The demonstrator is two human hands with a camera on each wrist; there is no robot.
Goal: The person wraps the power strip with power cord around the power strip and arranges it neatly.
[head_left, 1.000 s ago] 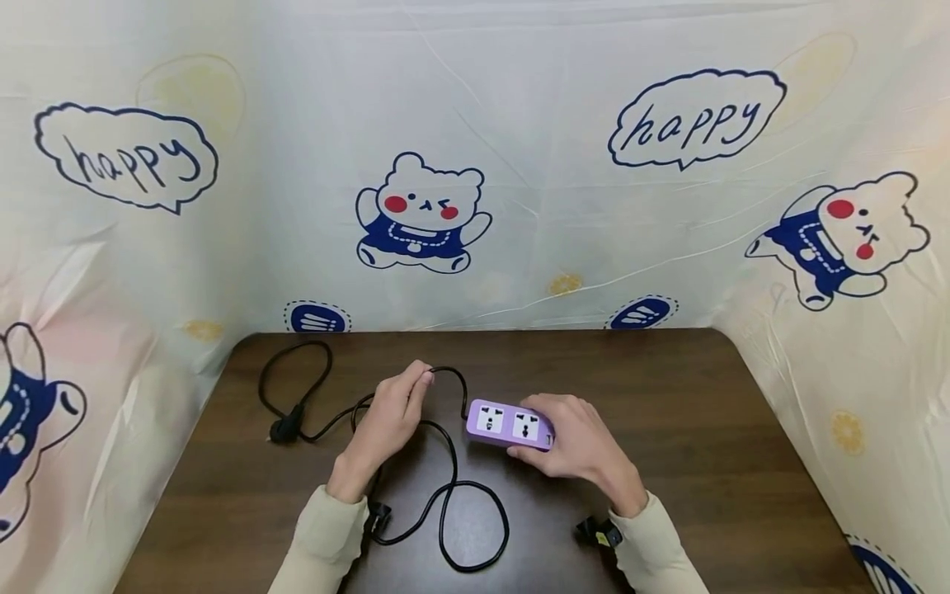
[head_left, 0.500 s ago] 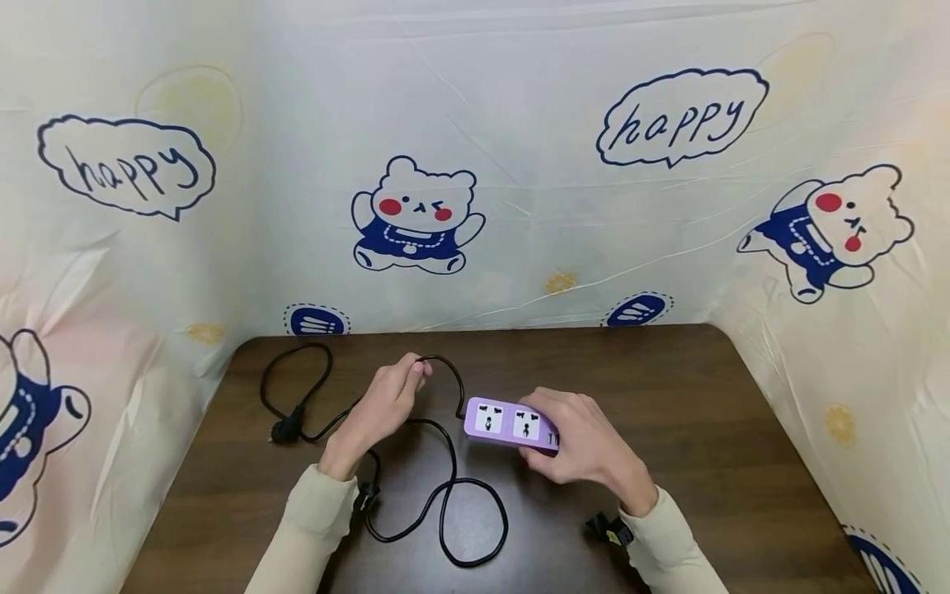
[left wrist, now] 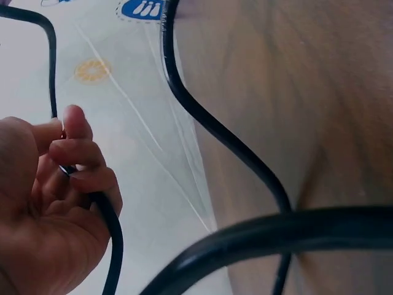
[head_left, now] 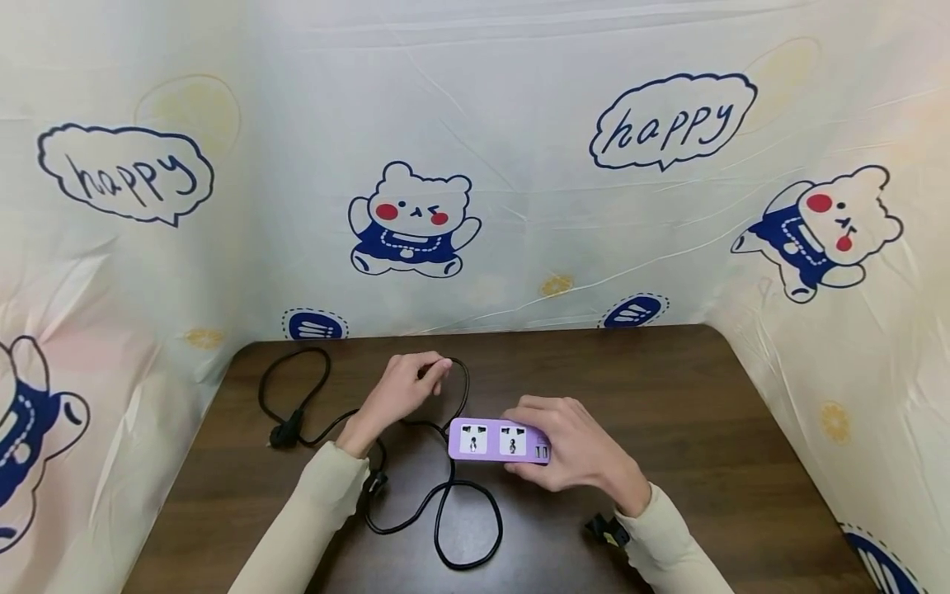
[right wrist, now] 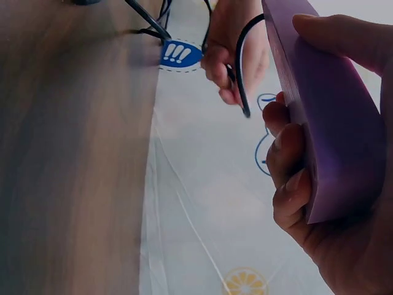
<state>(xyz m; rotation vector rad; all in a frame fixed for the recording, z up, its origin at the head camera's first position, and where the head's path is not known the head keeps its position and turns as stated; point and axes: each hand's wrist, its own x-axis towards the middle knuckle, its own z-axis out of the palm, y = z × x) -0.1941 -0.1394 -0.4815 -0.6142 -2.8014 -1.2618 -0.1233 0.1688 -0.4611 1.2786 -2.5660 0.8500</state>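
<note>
My right hand (head_left: 571, 441) grips the right end of a purple power strip (head_left: 462, 455), whose white sockets face up in the head view. The right wrist view shows my fingers and thumb around the strip's purple casing (right wrist: 338, 123). My left hand (head_left: 401, 389) pinches the black cable (head_left: 466, 384) a little way from the strip. In the left wrist view the cable (left wrist: 115, 246) passes through the curled fingers of my left hand (left wrist: 67, 184). More cable (head_left: 499, 528) lies looped on the table below the strip.
The black plug (head_left: 285, 432) lies at the left of the brown table (head_left: 631, 371), beside a cable loop. Each wrist carries a small black device, one on the right (head_left: 607, 530). A printed cloth (head_left: 519, 124) surrounds the table's back and sides.
The power strip and my right hand have moved slightly left and nearer to me, with the sockets turned more upward. My left hand has moved right along with the held cable.
</note>
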